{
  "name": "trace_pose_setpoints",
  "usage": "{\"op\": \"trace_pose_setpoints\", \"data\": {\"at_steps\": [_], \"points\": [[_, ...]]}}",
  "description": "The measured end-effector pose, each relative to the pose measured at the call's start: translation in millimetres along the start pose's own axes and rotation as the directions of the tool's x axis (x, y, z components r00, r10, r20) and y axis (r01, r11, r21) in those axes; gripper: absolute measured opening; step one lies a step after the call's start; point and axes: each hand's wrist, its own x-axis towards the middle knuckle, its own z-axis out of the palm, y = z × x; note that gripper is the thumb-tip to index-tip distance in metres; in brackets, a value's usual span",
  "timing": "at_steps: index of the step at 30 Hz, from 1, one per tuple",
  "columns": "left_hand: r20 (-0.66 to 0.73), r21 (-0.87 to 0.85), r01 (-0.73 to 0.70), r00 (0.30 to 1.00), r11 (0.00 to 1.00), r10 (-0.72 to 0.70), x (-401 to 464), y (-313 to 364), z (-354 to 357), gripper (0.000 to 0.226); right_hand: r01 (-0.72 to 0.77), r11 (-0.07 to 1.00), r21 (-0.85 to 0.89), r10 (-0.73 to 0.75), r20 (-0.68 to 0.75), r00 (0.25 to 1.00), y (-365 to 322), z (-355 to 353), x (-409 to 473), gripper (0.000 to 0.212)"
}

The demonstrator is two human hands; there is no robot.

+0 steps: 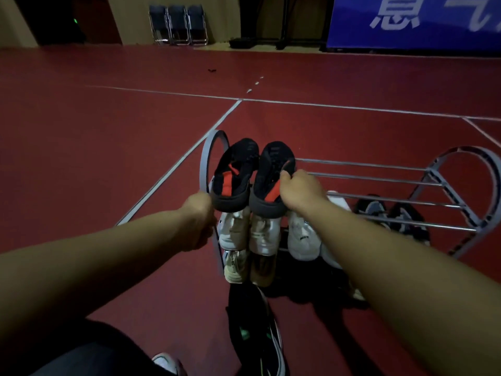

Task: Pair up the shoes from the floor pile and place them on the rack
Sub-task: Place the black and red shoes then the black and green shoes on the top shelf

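Note:
Two black shoes with red insoles sit side by side at the left end of the grey rack's top tier (379, 183). My left hand (199, 221) grips the heel of the left black shoe (234, 172). The collar of the right black shoe (273, 177) is pinched by my right hand (301, 191). Below them, white shoes (235, 229) fill a lower tier, with another white pair (301, 237) to their right. A dark pair (393, 215) rests further right on the rack. One black shoe with green marks (257, 329) lies on the floor near me.
The rack has grey arched ends, the left (206, 156) and the right (488, 185), and thin metal bars. It stands on a red court floor with white lines (173, 166). Folded chairs (177, 24) and a blue banner (414, 20) are far back. My knee (89, 351) is at bottom left.

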Motion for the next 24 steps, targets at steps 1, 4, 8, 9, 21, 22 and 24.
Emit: {"op": "trace_pose_setpoints", "data": {"at_steps": [1,4,8,9,21,22,24], "points": [[-0.007,0.072,-0.021,1.000,0.997,0.022,0,-5,-3,0.030,-0.021,0.990,0.142,0.036,-0.103,0.994,4,10,-11,0.046],[0.099,0.328,0.011,0.994,0.945,-0.045,7,-35,-3,0.035,0.004,0.912,0.411,0.194,-0.441,0.876,40,48,-66,0.019],[0.155,0.599,0.075,0.966,0.797,-0.207,27,-84,20,0.016,-0.079,0.900,0.430,0.230,-0.313,0.921,130,121,-137,0.020],[0.162,0.651,0.081,0.957,0.754,-0.242,32,-97,28,0.017,-0.148,0.911,0.385,0.250,-0.231,0.940,154,135,-150,0.019],[-0.131,0.478,0.286,0.958,0.830,-0.255,96,-264,161,0.092,-0.476,0.853,-0.214,0.503,0.583,0.638,243,180,-199,0.044],[-0.151,0.302,0.351,0.935,0.886,-0.320,94,-286,167,0.095,-0.548,0.820,-0.166,0.533,0.572,0.623,243,182,-202,0.047],[-0.093,0.015,0.411,0.908,0.911,-0.408,60,-288,171,0.068,-0.622,0.780,-0.071,0.570,0.491,0.659,241,185,-206,0.052]]}}
